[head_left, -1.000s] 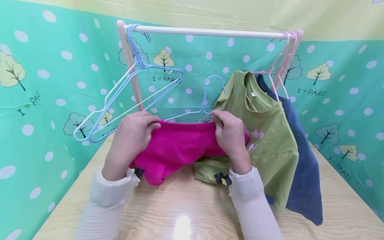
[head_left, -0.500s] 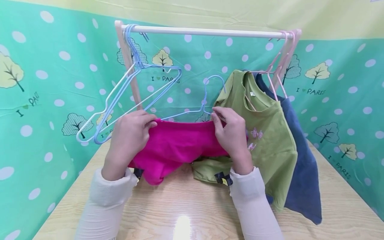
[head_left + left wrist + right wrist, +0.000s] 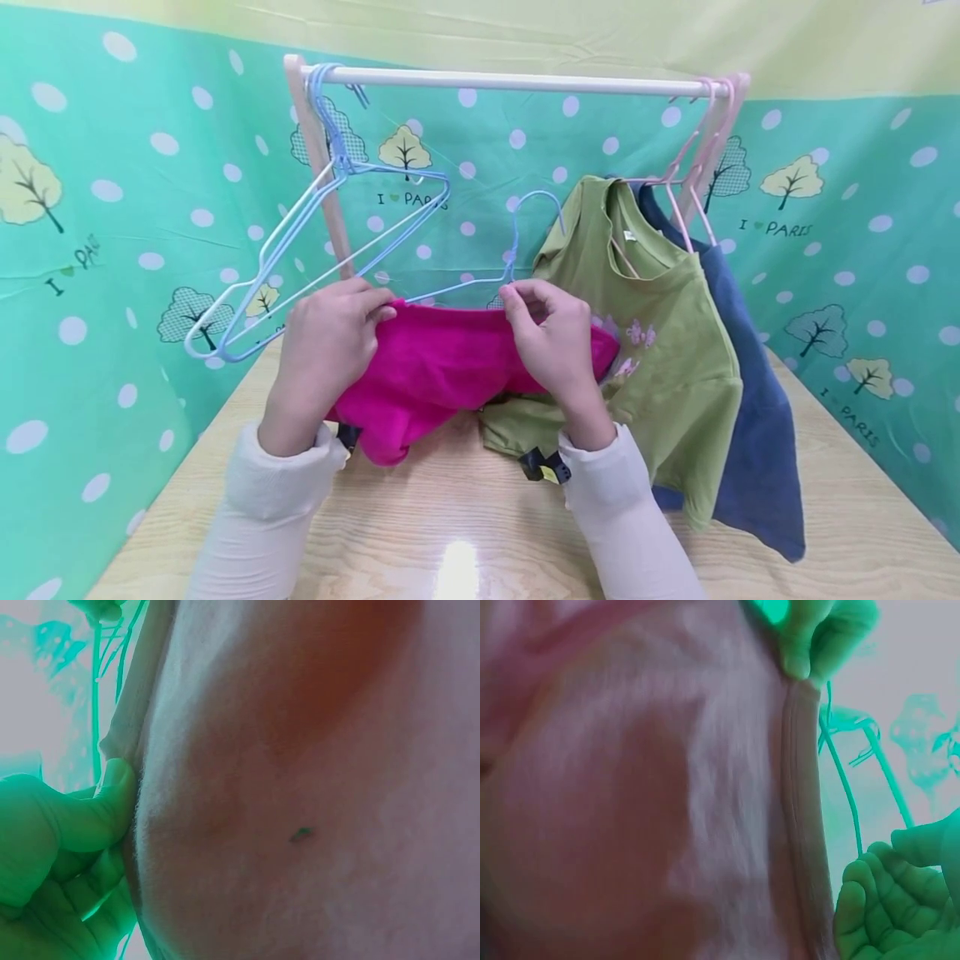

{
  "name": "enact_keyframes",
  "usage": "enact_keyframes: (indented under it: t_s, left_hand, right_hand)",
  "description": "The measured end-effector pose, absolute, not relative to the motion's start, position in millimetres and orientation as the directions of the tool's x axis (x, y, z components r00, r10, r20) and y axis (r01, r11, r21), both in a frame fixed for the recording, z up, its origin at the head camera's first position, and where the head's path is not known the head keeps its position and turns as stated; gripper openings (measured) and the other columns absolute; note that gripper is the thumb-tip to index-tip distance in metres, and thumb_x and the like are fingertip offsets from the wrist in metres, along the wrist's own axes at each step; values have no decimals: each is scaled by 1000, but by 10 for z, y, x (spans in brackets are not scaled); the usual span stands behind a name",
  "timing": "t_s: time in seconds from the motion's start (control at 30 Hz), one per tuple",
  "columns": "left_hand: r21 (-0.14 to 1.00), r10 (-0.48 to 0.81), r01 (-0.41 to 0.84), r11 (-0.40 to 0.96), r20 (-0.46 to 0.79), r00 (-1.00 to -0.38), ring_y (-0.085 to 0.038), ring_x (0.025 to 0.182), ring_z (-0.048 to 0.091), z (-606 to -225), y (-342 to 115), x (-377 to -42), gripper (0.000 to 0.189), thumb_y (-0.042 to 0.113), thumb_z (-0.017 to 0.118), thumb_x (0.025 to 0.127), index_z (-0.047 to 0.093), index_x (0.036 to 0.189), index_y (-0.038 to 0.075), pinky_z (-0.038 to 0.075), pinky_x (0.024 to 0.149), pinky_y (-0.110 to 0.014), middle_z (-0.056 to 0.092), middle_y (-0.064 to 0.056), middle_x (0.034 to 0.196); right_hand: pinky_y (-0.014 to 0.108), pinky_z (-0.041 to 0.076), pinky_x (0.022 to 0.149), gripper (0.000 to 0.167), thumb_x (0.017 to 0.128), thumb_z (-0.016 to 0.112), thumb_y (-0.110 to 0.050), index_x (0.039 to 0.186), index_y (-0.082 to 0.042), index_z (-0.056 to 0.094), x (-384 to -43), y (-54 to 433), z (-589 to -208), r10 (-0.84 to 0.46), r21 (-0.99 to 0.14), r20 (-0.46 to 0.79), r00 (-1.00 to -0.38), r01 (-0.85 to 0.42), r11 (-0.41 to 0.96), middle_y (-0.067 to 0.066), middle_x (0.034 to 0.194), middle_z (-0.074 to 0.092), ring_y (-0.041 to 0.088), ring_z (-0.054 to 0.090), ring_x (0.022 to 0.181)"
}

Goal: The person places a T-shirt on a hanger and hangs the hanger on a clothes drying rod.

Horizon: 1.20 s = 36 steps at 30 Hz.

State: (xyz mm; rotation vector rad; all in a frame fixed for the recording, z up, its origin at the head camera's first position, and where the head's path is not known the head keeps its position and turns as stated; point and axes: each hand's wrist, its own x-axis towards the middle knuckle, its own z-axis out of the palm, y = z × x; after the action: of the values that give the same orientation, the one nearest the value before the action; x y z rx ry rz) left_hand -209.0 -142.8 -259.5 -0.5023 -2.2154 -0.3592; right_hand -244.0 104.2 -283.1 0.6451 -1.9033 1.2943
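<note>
A magenta garment (image 3: 450, 350) hangs stretched between the two hands, its straight upper edge level. My left hand (image 3: 330, 354) pinches that edge at its left end; the left wrist view shows thumb and fingers (image 3: 112, 802) on the cloth. Behind the edge, a light-blue wire hanger (image 3: 515, 237) stands with its hook up and its lower part hidden by the cloth. My right hand (image 3: 555, 333) pinches the hanger just below its neck. In the right wrist view, its curled fingers (image 3: 877, 900) are at the wire, beside the garment's edge.
A small rack with a white rail (image 3: 517, 81) stands behind. Blue and white hangers (image 3: 341, 167) hang at its left end. At the right, pink hangers (image 3: 678, 187) carry a green top (image 3: 660, 333) and a blue garment (image 3: 761, 433) above the wooden table (image 3: 420, 533).
My right hand has shifted left along the hanger toward its neck, uncovering more of the magenta garment's right end. My left hand keeps its pinch on the garment almost in place.
</note>
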Motion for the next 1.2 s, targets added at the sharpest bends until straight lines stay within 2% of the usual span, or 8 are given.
enact_keyframes:
  t_s: [0.17,0.33,0.47,0.57,0.77,0.93,1.03,1.2]
  left_hand:
    - [85,233,468,880,780,-580,-30,76,70,-2597,-1424,-2089,15,7,84,84,81,98,3,57,60,-45,74,-9,86]
    - [76,237,461,884,777,-583,-29,76,70,-2594,-1417,-2086,15,7,85,83,81,98,4,56,59,-44,75,-9,87]
    - [73,244,458,886,766,-594,-29,76,71,-2594,-1416,-2083,15,7,85,83,82,98,5,57,60,-43,75,-9,89]
    - [82,250,455,887,744,-620,-29,75,71,-2593,-1421,-2073,15,7,84,84,82,99,5,57,60,-43,75,-9,89]
    - [96,285,457,884,664,-691,-29,75,69,-2587,-1434,-2077,15,8,83,85,82,100,5,57,65,-44,75,-9,90]
    - [95,297,463,881,651,-698,-29,76,70,-2586,-1450,-2083,15,8,83,85,82,100,5,57,66,-45,75,-8,90]
    - [102,295,463,880,647,-703,-28,75,69,-2586,-1460,-2078,14,7,83,85,82,99,5,57,65,-45,75,-8,89]
    - [114,300,471,875,636,-711,-27,74,69,-2580,-1461,-2088,15,9,83,86,82,100,6,56,64,-43,75,-8,89]
  right_hand:
    - [24,52,60,18,98,70,-16,91,0,76,-2453,982,-2856,-4,-692,689,-725,-659,296,8,75,71,17,65,66]
    - [26,58,69,19,99,70,-14,96,3,76,-2519,930,-2913,5,-781,606,-796,-593,194,14,83,73,21,69,72]
    - [33,61,80,23,101,67,-15,107,7,73,-2557,880,-2956,-6,-853,520,-854,-520,-36,21,94,73,22,73,81]
    - [38,60,86,27,102,65,-14,114,9,70,-2581,851,-2990,-32,-870,462,-886,-445,-211,19,97,73,20,74,86]
    - [41,58,92,28,103,60,-4,123,16,62,-2582,761,-3025,-38,-811,381,-924,-314,-493,10,94,75,23,75,91]
    - [45,56,94,19,103,57,0,116,8,68,-2543,625,-3007,-8,-684,302,-953,-211,-698,13,97,73,25,75,92]
    - [44,57,92,15,103,58,-1,106,3,72,-2533,567,-2990,22,-621,229,-973,-163,-767,13,95,73,24,75,87]
    - [40,59,88,7,101,61,-1,101,3,67,-2522,509,-2930,81,-586,134,-988,-145,-797,13,87,71,22,73,78]
